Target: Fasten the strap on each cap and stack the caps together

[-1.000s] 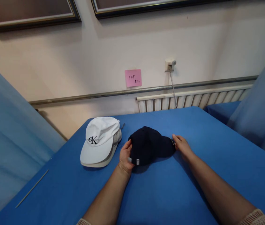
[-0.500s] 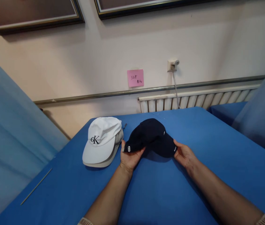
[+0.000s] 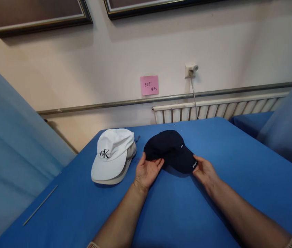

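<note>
A dark navy baseball cap point(image 3: 167, 148) is between my two hands, its brim pointing right and toward me. My right hand point(image 3: 206, 170) pinches the tip of the brim, thumb on top, beside small white lettering. At the cap's left lower edge, my left hand point(image 3: 148, 170) has its palm up, thumb against the side and fingers curled under the rim. To the left rests a white baseball cap point(image 3: 113, 150) with black "CK" letters, stacked over a greyish cap point(image 3: 131, 151) that is mostly hidden.
A blue-covered table point(image 3: 177, 213) lies beneath everything. A thin stick point(image 3: 40, 205) is at its left edge. Blue curtains point(image 3: 11, 158) hang on both sides. Behind stand a white radiator point(image 3: 213, 111), a metal rail point(image 3: 125, 102) and a wall socket point(image 3: 190, 71) with a cord.
The navy cap has turned slightly and shifted a little right. My left hand has moved right along its edge, and the small light tag at its left side no longer shows.
</note>
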The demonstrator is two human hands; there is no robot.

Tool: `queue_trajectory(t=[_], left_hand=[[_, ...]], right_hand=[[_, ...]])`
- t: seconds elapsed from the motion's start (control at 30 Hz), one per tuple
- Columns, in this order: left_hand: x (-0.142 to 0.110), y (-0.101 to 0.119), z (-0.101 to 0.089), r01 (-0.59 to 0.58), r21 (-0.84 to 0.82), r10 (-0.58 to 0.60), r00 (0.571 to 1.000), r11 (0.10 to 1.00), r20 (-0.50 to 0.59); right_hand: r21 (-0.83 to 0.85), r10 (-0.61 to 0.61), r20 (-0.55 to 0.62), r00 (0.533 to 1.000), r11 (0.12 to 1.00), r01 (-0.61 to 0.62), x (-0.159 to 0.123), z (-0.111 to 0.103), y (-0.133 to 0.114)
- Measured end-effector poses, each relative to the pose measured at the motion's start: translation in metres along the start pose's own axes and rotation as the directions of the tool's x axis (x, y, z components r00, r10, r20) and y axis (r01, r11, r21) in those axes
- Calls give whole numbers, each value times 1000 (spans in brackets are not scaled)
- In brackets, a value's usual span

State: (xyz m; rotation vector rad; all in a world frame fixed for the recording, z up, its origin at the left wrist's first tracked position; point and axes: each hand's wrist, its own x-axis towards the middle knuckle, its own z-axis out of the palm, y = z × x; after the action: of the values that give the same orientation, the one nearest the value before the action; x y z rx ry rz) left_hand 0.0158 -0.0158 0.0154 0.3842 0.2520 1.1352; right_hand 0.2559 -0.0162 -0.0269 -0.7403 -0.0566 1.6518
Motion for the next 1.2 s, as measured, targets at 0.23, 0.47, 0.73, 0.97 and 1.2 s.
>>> queue_trajectory(t=[0.23, 0.47, 0.73, 0.97, 1.2], left_hand=[[6, 4, -14, 94, 66, -91, 995, 993, -44], [4, 2, -5, 186, 85, -179, 980, 979, -85], [-10, -38, 9, 139, 299, -60, 964, 944, -259], [-23, 25, 62, -263, 464, 384, 904, 846, -187], [-62, 146, 80, -469, 580, 713, 629, 666, -310]], right_hand=[[-96, 249, 323, 913, 968, -230, -28, 13, 15], [-165, 139, 378, 915, 983, -81, -32, 15, 17], [-117, -90, 365, 927, 983, 141, -18, 11, 12], [-314, 104, 363, 926, 949, 17, -14, 2, 14], [-456, 123, 317, 940, 889, 37, -19, 5, 21]])
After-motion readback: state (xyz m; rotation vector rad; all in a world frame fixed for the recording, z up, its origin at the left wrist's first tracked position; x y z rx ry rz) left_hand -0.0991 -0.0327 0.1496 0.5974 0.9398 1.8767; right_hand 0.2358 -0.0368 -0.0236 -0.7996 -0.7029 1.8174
